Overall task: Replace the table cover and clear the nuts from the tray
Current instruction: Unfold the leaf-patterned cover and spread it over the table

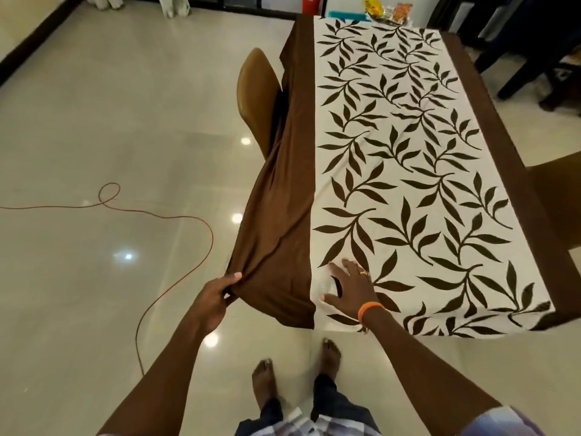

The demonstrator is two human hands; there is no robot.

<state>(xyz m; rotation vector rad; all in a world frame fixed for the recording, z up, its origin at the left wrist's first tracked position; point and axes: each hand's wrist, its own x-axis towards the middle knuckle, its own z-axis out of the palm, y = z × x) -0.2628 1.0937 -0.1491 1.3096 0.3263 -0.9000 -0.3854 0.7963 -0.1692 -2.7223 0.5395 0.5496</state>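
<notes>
Soft, limp leaf-print table cover [408, 171] lying over the bench at frame centre-right, left hand [217, 297] pinching its brown border lower centre, right hand [349, 286] pressing flat with fingers [334, 270] spread; best gripped at corners, likely sliding easily.

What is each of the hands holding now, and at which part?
Left hand grips the table cover at its brown border's near corner. Right hand holds nothing; it presses flat on the leaf-printed part.

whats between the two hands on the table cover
In the head view, only the cover's plain brown border lies between the left hand gripping it and the right hand pressing flat.
</notes>
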